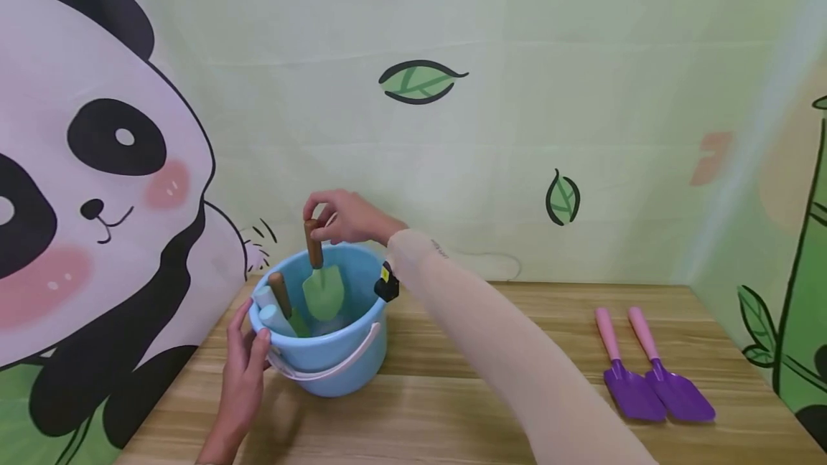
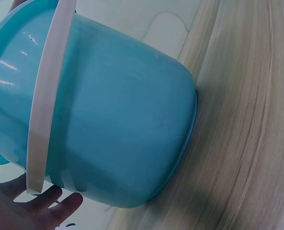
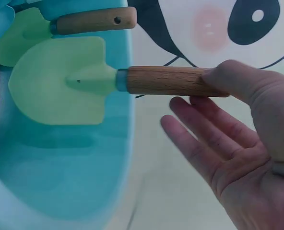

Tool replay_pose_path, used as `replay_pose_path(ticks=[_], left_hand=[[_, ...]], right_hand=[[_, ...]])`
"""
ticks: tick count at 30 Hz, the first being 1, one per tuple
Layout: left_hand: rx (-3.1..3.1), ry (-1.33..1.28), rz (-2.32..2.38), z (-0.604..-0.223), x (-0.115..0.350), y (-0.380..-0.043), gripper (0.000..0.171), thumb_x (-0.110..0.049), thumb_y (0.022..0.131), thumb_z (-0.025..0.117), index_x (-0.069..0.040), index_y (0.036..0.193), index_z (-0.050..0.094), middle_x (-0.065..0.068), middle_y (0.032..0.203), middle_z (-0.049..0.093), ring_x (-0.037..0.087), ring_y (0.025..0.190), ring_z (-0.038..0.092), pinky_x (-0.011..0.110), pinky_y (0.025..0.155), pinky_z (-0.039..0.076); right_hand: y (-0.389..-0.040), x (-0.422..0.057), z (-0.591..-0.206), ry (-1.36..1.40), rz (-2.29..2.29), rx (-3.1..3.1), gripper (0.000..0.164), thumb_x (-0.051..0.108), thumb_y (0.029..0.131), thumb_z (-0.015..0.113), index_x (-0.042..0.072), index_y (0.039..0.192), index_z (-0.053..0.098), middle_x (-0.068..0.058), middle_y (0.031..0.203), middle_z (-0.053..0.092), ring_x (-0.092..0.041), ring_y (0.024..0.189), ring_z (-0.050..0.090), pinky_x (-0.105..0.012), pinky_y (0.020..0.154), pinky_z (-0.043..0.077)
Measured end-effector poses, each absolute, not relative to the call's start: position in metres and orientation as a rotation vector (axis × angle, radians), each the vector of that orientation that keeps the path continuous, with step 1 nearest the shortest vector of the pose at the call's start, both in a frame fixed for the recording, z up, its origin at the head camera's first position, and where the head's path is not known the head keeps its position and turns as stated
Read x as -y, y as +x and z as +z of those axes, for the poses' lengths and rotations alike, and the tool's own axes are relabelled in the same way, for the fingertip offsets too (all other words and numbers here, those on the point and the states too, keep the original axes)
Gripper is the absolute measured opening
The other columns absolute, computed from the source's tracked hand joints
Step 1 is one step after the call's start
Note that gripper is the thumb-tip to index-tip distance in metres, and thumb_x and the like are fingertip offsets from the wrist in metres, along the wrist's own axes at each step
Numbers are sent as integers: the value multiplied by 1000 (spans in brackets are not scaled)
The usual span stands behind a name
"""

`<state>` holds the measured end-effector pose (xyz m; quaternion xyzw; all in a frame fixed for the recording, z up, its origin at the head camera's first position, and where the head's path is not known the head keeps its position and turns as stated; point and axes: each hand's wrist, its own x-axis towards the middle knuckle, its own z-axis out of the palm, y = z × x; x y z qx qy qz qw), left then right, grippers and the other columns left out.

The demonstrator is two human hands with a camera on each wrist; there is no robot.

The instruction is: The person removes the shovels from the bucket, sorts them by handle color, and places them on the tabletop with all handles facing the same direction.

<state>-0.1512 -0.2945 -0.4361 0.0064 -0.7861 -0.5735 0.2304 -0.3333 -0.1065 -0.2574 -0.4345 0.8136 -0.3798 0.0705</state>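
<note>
A light-blue bucket (image 1: pixel 323 372) with a pale handle (image 2: pixel 42 110) stands on the wooden table. Above it, my right hand (image 1: pixel 355 217) pinches the wooden grip of a light-green hand trowel (image 1: pixel 324 294), whose blade hangs down inside the rim. A second green trowel (image 3: pixel 24 36) with a wooden grip (image 1: pixel 280 293) leans inside the bucket's left side. Two light-blue handles (image 1: pixel 274 320) lean next to it, their lower ends hidden. My left hand (image 1: pixel 242 361) touches the bucket's outer left side near the rim, its fingers fairly straight in the left wrist view.
Two purple shovels (image 1: pixel 636 393) with pink handles lie side by side at the table's right. Behind the wooden table (image 1: pixel 452 407) hangs a pale green backdrop (image 1: pixel 620 92) printed with a panda and leaves.
</note>
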Motion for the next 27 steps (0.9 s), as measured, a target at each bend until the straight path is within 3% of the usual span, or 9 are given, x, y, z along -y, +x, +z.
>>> replay_pose_path(ticks=[2, 14, 17, 23, 25, 27], left_hand=[[2160, 13, -1578, -436, 295, -151, 60, -31, 112, 40, -26, 165, 12, 21, 163, 29, 42, 145, 35, 24, 84, 51], [2159, 15, -1574, -435, 295, -150, 60, -30, 112, 40, -27, 165, 12, 20, 163, 29, 42, 145, 35, 25, 85, 52], [2171, 25, -1565, -435, 294, -150, 60, -31, 112, 39, -27, 165, 12, 20, 163, 29, 42, 145, 35, 32, 88, 53], [2190, 44, -1567, -435, 294, -150, 61, -35, 112, 39, -28, 165, 10, 20, 165, 26, 44, 146, 33, 62, 97, 46], [2189, 43, -1569, -435, 294, -150, 61, -35, 112, 39, -28, 165, 10, 20, 165, 26, 44, 146, 33, 63, 98, 46], [2193, 44, -1564, -435, 294, -150, 61, -35, 112, 39, -29, 165, 10, 18, 165, 26, 44, 146, 33, 55, 96, 50]], right_hand=[[-333, 103, -255, -1346, -1189, -2463, 22, 12, 97, 72, 16, 117, 63, -5, 110, 70, -21, 95, 71, -25, 77, 58], [-328, 93, -246, -1381, -1523, -2488, 26, 14, 97, 71, 17, 121, 62, -5, 113, 68, -17, 99, 70, -25, 83, 57], [-326, 90, -244, -1390, -1605, -2467, 27, 13, 98, 71, 15, 123, 62, -7, 113, 68, -18, 98, 71, -25, 84, 57], [-321, 83, -239, -1405, -1735, -2389, 27, 10, 98, 69, 11, 124, 61, -11, 113, 67, -19, 96, 72, -26, 82, 58], [-320, 80, -237, -1398, -1762, -2362, 26, 9, 98, 68, 10, 124, 62, -12, 112, 67, -20, 95, 72, -27, 79, 59], [-320, 78, -236, -1388, -1785, -2338, 26, 8, 98, 68, 10, 123, 62, -13, 112, 67, -20, 94, 72, -28, 77, 60]])
